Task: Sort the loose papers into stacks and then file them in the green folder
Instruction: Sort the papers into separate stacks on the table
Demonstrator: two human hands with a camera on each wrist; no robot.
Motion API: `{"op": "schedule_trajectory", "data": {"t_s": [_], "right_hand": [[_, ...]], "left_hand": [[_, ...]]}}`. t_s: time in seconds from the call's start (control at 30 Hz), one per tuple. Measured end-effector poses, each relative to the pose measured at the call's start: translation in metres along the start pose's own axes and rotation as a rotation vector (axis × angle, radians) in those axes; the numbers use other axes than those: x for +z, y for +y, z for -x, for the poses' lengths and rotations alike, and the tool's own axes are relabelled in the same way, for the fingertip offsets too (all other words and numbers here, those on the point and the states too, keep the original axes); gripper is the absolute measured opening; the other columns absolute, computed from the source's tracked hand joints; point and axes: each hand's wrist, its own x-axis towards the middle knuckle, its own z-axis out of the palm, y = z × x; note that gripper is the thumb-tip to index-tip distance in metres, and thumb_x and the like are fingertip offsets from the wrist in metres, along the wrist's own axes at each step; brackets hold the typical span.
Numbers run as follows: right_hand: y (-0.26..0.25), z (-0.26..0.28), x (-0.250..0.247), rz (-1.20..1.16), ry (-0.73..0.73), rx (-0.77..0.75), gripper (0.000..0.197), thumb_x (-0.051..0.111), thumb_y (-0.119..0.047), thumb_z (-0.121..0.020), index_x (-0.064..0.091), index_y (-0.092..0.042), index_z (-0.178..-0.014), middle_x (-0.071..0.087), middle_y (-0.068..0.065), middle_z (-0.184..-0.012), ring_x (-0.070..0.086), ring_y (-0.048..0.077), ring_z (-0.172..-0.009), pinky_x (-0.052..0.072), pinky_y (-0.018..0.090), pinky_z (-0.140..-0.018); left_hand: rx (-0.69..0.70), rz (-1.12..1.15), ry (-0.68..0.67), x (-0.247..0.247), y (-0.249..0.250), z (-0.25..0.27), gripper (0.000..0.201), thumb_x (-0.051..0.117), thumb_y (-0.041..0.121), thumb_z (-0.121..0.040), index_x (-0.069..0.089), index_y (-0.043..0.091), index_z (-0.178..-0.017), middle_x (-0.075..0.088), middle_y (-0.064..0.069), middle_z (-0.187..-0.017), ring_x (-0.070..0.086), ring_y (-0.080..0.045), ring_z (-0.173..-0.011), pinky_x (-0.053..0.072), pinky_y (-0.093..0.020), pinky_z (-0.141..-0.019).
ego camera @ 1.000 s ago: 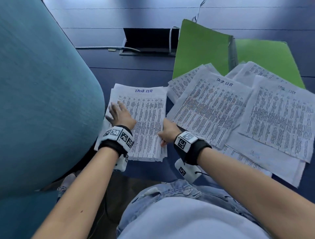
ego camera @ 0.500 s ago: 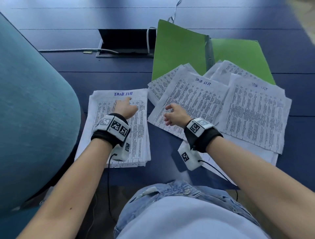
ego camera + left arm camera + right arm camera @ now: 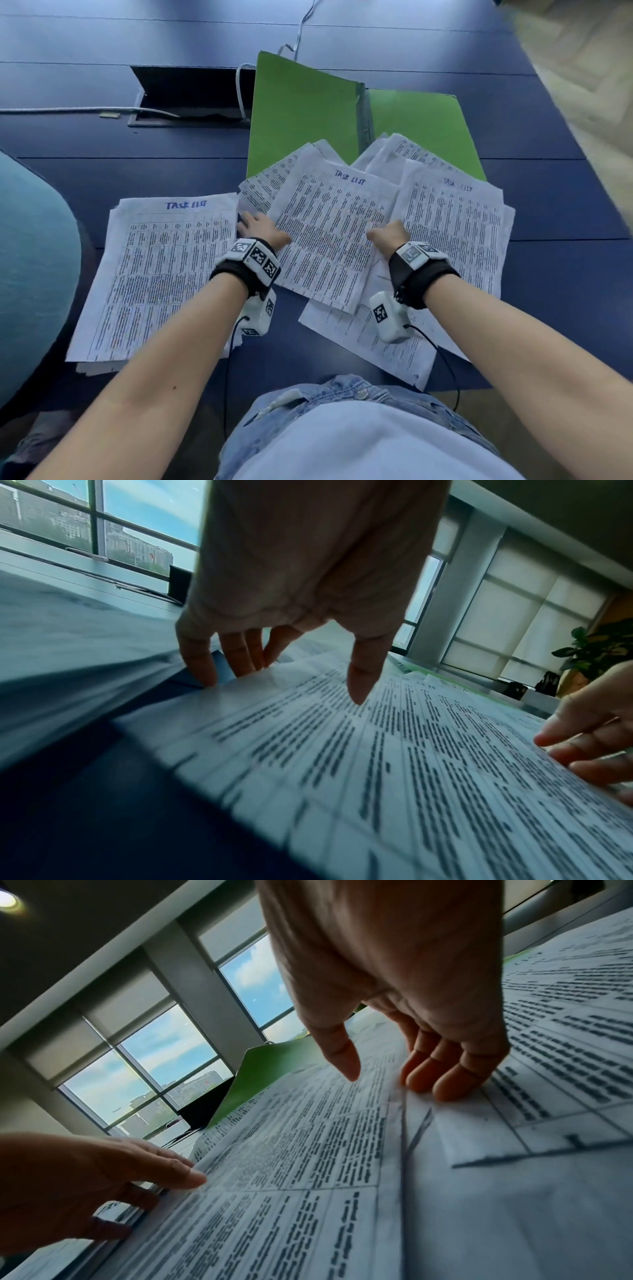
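A squared stack of "TASK LIST" sheets [image 3: 157,274] lies at the left of the dark blue table [image 3: 102,164]. To its right, loose printed sheets [image 3: 452,240] overlap the lower part of the open green folder [image 3: 301,113]. The top middle sheet [image 3: 329,240] lies between my hands. My left hand [image 3: 260,228] touches its left edge; in the left wrist view the fingers [image 3: 205,669] reach the paper's edge and the thumb hovers just above the print. My right hand [image 3: 388,236] rests bent fingertips [image 3: 445,1088] along the sheet's right edge, thumb lifted.
A teal chair back [image 3: 30,274] stands close on the left. An open cable hatch [image 3: 191,96] with a white cable [image 3: 85,110] sits behind the stack. The table's right edge [image 3: 555,102] borders a wooden floor. More sheets lie under the right wrist near the front edge.
Both hands have left the squared stack and moved right to the top middle sheet of the loose pile, one at each side edge. The head view has shifted right.
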Motion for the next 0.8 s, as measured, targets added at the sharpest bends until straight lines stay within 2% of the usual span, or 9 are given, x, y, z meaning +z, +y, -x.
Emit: {"op": "schedule_trajectory", "data": {"t_s": [0.1,0.13,0.27,0.37,0.43,0.53,0.63,0.73,0.8], "right_hand": [[-0.004,0.0,0.002,0.024,-0.04,-0.018,0.026,0.059,-0.018,-0.083,0.04,-0.012,-0.099,0.043,0.004,-0.071,0.049,0.021,-0.064,0.035,0.025,-0.049],[-0.005,-0.003,0.005,0.023,-0.05,-0.026,0.026,0.06,-0.017,-0.081,0.04,-0.012,-0.095,0.042,0.004,-0.07,0.046,0.02,-0.063,0.032,0.024,-0.048],[-0.008,-0.005,0.016,0.026,-0.06,-0.073,0.025,0.064,-0.014,-0.081,0.044,-0.006,-0.094,0.049,0.012,-0.093,0.048,0.022,-0.088,0.039,0.028,-0.064],[-0.008,-0.005,0.019,0.029,-0.073,-0.095,0.043,0.065,-0.017,-0.08,0.046,0.0,-0.115,0.048,0.018,-0.124,0.047,0.029,-0.116,0.04,0.033,-0.085],[-0.006,-0.007,0.018,0.012,-0.084,-0.105,0.048,0.065,-0.018,-0.08,0.045,-0.002,-0.12,0.049,0.015,-0.126,0.048,0.029,-0.116,0.04,0.031,-0.087],[-0.003,-0.01,0.015,-0.078,-0.099,-0.09,0.044,0.068,-0.017,-0.078,0.044,-0.006,-0.114,0.053,0.013,-0.113,0.052,0.025,-0.095,0.042,0.031,-0.075],[-0.002,-0.011,0.015,-0.184,-0.086,-0.027,0.055,0.069,-0.016,-0.076,0.036,-0.006,-0.119,0.048,0.011,-0.105,0.054,0.025,-0.086,0.05,0.039,-0.076],[0.0,-0.012,0.015,-0.183,0.008,0.013,0.065,0.069,-0.015,-0.076,0.03,-0.002,-0.127,0.043,0.017,-0.123,0.053,0.032,-0.107,0.047,0.042,-0.095],[0.0,-0.01,0.014,-0.137,0.113,0.072,0.067,0.069,-0.015,-0.076,0.03,0.002,-0.129,0.028,0.019,-0.136,0.041,0.036,-0.121,0.038,0.038,-0.104]], "left_hand": [[-0.019,0.028,0.002,0.004,0.003,0.0,0.083,0.069,0.024,-0.08,0.018,-0.001,-0.14,0.005,-0.02,-0.151,0.012,-0.036,-0.141,0.017,-0.047,-0.115],[-0.013,0.019,0.009,0.007,0.003,0.0,0.082,0.07,0.023,-0.079,0.02,0.0,-0.139,0.008,-0.02,-0.15,0.014,-0.036,-0.139,0.018,-0.049,-0.114],[0.043,-0.008,0.071,0.018,0.004,0.002,0.079,0.066,0.016,-0.079,0.017,0.007,-0.14,0.019,-0.017,-0.145,0.021,-0.035,-0.135,0.023,-0.052,-0.11],[0.113,-0.047,0.103,0.022,0.004,0.005,0.076,0.061,0.011,-0.081,0.017,0.014,-0.143,0.025,-0.017,-0.142,0.026,-0.036,-0.133,0.026,-0.052,-0.109],[0.169,-0.04,0.15,0.023,0.002,0.007,0.057,0.055,0.004,-0.082,0.034,0.016,-0.133,0.034,-0.017,-0.133,0.034,-0.034,-0.126,0.031,-0.05,-0.106],[0.186,0.036,0.199,0.022,-0.003,0.005,0.03,0.052,0.0,-0.083,0.055,0.012,-0.11,0.042,-0.015,-0.125,0.039,-0.031,-0.122,0.034,-0.046,-0.103],[0.182,0.176,0.27,0.021,-0.009,0.003,0.016,0.053,-0.004,-0.082,0.065,0.002,-0.089,0.054,-0.018,-0.114,0.051,-0.031,-0.112,0.043,-0.038,-0.097],[0.254,0.271,0.309,0.023,-0.012,0.002,0.017,0.05,-0.01,-0.079,0.061,-0.001,-0.088,0.06,-0.021,-0.103,0.058,-0.033,-0.098,0.05,-0.036,-0.088],[0.28,0.347,0.265,0.024,-0.013,0.002,0.029,0.048,-0.01,-0.08,0.053,0.004,-0.105,0.061,-0.021,-0.102,0.061,-0.033,-0.088,0.056,-0.041,-0.08]]}}
